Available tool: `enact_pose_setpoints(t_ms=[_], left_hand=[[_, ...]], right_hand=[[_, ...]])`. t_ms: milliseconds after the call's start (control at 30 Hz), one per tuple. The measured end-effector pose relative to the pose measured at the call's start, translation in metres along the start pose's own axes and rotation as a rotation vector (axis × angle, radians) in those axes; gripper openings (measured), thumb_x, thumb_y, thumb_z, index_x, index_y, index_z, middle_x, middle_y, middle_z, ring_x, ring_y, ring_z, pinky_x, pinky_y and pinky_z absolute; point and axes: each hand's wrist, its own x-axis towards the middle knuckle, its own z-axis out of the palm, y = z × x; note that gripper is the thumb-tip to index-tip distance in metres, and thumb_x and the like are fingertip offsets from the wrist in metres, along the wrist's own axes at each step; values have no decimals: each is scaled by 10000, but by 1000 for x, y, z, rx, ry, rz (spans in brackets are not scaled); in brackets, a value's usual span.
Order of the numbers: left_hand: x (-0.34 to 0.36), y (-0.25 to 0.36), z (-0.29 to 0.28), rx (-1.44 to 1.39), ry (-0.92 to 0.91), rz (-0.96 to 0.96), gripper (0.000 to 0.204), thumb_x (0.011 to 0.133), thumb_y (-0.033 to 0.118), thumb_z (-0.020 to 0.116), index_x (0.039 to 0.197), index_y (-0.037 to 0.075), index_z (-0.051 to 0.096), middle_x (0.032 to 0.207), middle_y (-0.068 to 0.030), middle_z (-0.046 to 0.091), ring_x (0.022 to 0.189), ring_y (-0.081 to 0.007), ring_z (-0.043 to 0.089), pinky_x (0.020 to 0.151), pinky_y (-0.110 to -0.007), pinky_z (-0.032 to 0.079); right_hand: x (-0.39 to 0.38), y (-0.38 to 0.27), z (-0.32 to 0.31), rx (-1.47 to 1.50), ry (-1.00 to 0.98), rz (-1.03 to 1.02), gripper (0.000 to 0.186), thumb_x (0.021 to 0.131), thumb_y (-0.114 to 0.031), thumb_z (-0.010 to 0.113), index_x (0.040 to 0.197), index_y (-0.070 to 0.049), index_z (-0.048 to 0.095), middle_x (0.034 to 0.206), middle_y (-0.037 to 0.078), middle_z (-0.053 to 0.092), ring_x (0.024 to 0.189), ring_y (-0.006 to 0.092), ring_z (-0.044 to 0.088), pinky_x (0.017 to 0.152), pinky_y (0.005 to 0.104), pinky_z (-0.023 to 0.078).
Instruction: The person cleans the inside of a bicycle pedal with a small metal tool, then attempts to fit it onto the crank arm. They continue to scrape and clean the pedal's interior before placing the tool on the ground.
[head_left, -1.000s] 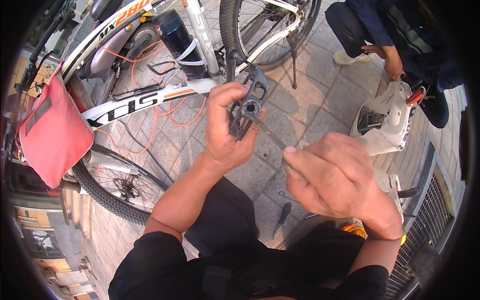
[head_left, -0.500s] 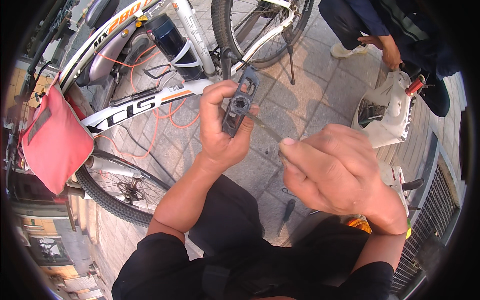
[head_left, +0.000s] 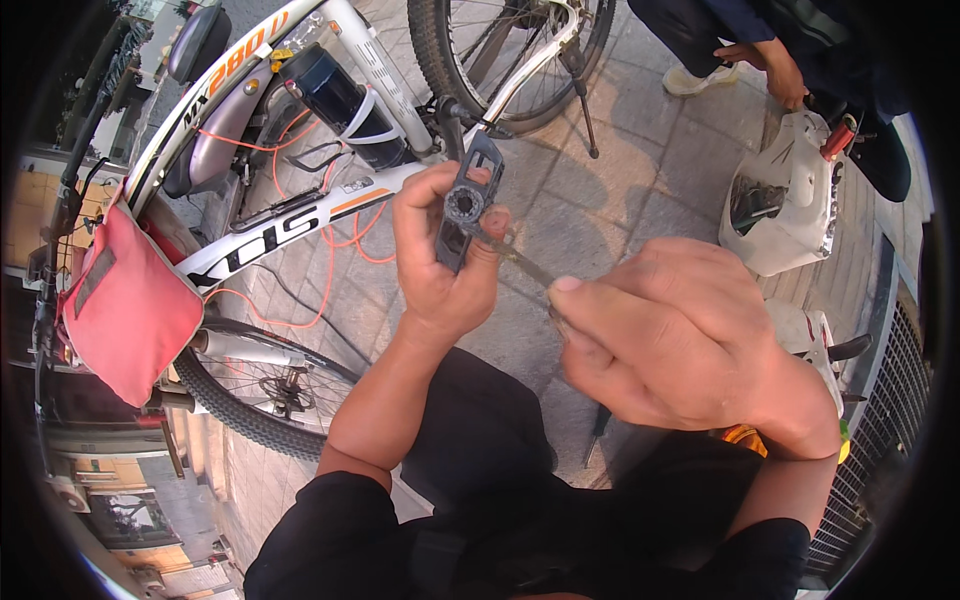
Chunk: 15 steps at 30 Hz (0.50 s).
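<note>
A black bicycle pedal [head_left: 470,205] is held up at the middle by my left hand [head_left: 440,260], its fingers behind and the thumb at the near side. The pedal's round end with a dark, notched hole faces me. My right hand [head_left: 670,335] is closed, thumb and fingers pinching a thin, flat, greyish-brown stick-like tool [head_left: 525,263]. That tool's far end reaches to the pedal beside my left thumb. Its exact tip is hard to make out. On the paving under my right hand lies a screwdriver-like tool [head_left: 597,440], partly hidden.
A white bicycle frame [head_left: 300,225] leans at the left with a dark bottle [head_left: 345,100] and a pink cloth bag [head_left: 130,305]. Orange cord [head_left: 330,270] trails on the paving. A cut white plastic container [head_left: 780,230] stands right, near a crouching person's hand [head_left: 785,85]. A metal grate [head_left: 880,410] edges the right.
The view has shifted slightly. The pedal has tilted a little in my left hand, and the tool is still against it. The other person stays in place.
</note>
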Motion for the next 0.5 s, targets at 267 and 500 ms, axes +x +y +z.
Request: enact_pose_setpoints(t_ms=[267,500], left_hand=[[-1,5,-2,-185,-27,-243,449,984,118,753,1323,20,476,1237,-97,621,1107,-141,605,940,-286,504],[0,3,-1,-180,-69,-229,447,984,136,760,1322,28,487,1176,-79,666,1045,-119,621,909,-273,513]], right_hand=[[3,5,-8,-42,-4,51,362,707,76,744,1063,16,717,699,68,642,524,205,598,483,319,470],[5,9,-13,-38,-32,115,323,726,84,761,1040,18,723,724,86,674,535,217,612,485,314,465]])
